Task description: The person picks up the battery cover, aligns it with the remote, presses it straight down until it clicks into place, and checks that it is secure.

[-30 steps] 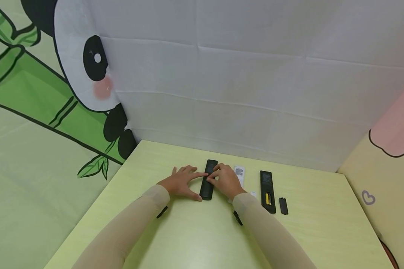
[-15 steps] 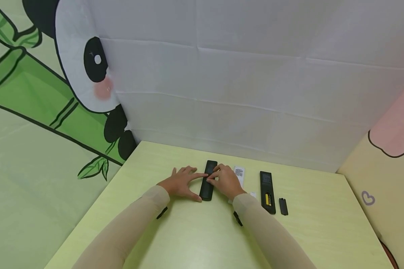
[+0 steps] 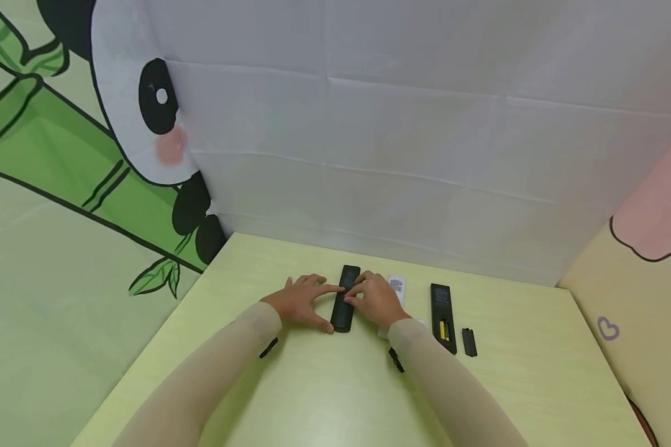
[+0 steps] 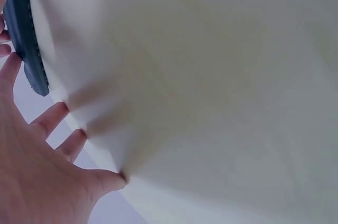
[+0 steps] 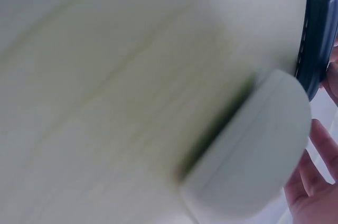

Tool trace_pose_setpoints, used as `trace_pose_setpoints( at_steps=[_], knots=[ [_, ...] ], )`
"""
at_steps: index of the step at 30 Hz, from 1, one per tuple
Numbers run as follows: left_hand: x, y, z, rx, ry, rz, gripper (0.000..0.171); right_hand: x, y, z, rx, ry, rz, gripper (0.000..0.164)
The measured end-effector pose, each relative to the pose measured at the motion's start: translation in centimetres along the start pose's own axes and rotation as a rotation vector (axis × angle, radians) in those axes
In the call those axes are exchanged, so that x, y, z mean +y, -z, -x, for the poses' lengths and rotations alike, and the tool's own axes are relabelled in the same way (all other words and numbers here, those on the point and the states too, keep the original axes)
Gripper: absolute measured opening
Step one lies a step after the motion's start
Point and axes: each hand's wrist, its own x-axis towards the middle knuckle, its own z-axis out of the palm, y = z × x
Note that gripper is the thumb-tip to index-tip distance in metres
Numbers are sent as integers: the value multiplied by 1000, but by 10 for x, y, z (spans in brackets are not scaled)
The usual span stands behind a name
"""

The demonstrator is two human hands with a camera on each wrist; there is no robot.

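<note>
A black remote control (image 3: 343, 315) lies lengthwise on the table between both hands. On its left, my left hand (image 3: 299, 304) has its fingers spread, the index fingertip at the remote's middle and the thumb by its near end. My right hand (image 3: 376, 301) is bent over the remote from the right, thumb and index fingertips close together on its upper face. Whether they pinch something there I cannot tell. In the left wrist view the left hand (image 4: 42, 171) reaches toward the remote's edge. Partly hidden behind the right hand is a white remote control (image 3: 397, 285).
Further right lies a second black remote (image 3: 443, 310) with its battery bay uncovered and a yellow battery (image 3: 444, 330) inside. Beside it is a small black battery cover (image 3: 470, 343). The table (image 3: 324, 391) meets a white cloth backdrop (image 3: 397, 155) at the back.
</note>
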Motion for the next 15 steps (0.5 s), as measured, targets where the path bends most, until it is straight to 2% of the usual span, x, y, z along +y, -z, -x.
trace_pose_setpoints(
  at_steps=[6,15],
  knots=[
    [3,5,-2,-18,-7,13,106,4,4,1,-16,-14,-4,13],
    [4,4,-8,31,-43,36,101,6,16,5,6,-27,5,20]
  ],
)
